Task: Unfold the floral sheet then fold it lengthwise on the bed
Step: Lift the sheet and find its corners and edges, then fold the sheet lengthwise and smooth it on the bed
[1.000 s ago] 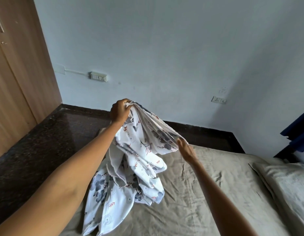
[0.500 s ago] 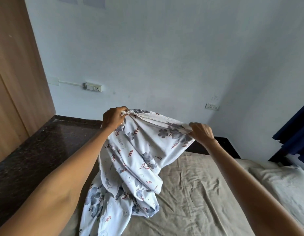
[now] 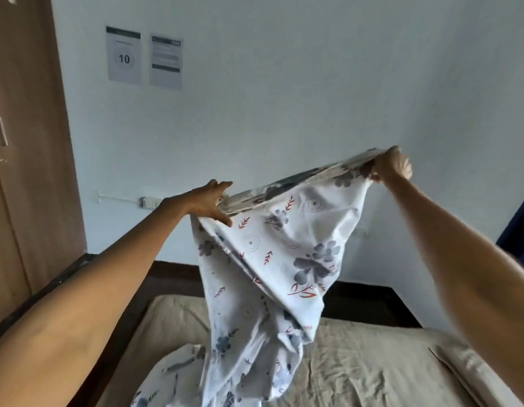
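Two forearms reach out from the bottom corners of my view, both raised over the bed (image 3: pixel 357 365). Nearest to me, the lower end of the floral sheet (image 3: pixel 272 259) lies bunched on the beige bedcover at the bottom centre, and the rest of it hangs upward from there in loose vertical folds.

Left hand (image 3: pixel 209 202): it sits at the sheet's upper left corner with the fingers fairly straight and spread. The thumb and fingers close on the top hem between them, so I read it as a light pinch on the cloth rather than a full grip.

Right hand (image 3: pixel 391 165): it is higher and farther right, fingers curled tightly round the gathered top edge of the sheet. Between my two hands the hem runs taut and slanted, rising from left to right, and the white fabric with grey flowers and red sprigs drapes below it in a rough triangle.

Off to the right edge of the bed I see a pillow (image 3: pixel 472 368) in the same beige. Left of the bed is a strip of dark floor (image 3: pixel 67 277), and beyond that a wooden wardrobe door (image 3: pixel 23 142) with a metal handle. On the pale wall behind, two paper notices (image 3: pixel 144 58) hang side by side; the left one shows the number 10. A switch box (image 3: pixel 149 202) sits low on that wall, just behind my left wrist, and a dark blue curtain (image 3: pixel 519 227) shows at the right edge.
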A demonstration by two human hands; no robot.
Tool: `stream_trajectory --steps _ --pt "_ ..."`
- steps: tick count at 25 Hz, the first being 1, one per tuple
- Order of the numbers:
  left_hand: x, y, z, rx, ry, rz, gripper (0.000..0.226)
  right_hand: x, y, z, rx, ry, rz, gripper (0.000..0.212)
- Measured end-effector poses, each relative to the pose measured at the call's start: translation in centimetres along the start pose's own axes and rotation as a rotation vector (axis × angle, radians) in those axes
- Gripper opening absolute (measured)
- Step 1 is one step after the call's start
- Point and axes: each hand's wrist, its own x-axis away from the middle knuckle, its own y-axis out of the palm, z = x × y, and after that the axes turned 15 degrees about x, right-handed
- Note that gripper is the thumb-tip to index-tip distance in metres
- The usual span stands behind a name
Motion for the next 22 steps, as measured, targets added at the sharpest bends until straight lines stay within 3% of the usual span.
stream_trajectory --steps 2,4,6,7,9,12,15,17,19,20,22 --pt "-1.1 -2.2 3.1 -0.109 0.028 0.047 0.085 -1.5 -3.1 -1.7 -0.355 0.087 0.094 0.028" --pt "-2.2 -4.3 6.5 -0.092 0.055 0.311 0.045 -1.5 -6.9 -3.7 -0.771 0.149 0.252 0.023" --pt "-3.5 -6.5 9.3 0.124 0.021 0.62 0.032 -1.3 -11.1 -5.9 -1.187 0.202 0.347 0.043" --pt "-4.1 -7.6 10.7 0.26 0.003 0.694 0.033 -1.4 -13.4 -6.8 -1.316 0.167 0.389 0.048" --pt "-4.6 -9.6 13.9 0.439 -0.03 0.71 0.038 -0.9 -17.0 -8.3 -1.306 0.042 0.434 0.043" --pt "-4.7 -11.3 16.5 0.328 -0.073 0.719 0.047 0.0 -19.6 -10.0 -1.003 -0.152 0.388 0.048" --pt "-4.3 -12.8 13.9 0.353 -0.198 0.689 0.043 0.4 -19.3 -11.4 -0.817 -0.379 0.43 0.038" --pt "-4.2 -14.3 10.7 0.812 -0.202 0.628 0.032 -1.3 -17.8 -11.5 -0.818 -0.327 0.257 0.027" --pt "-4.1 -14.7 8.6 1.408 -0.167 0.703 0.02 -1.3 -15.6 -10.8 -0.81 -0.251 0.011 0.018" --pt "-4.1 -14.3 7.8 1.557 -0.174 0.782 0.02 -0.9 -14.3 -10.4 -0.792 -0.21 -0.055 0.013" --pt "-3.8 -12.7 6.5 1.487 -0.159 0.922 0.012 -0.2 -11.1 -9.2 -0.764 -0.163 -0.102 0.015"
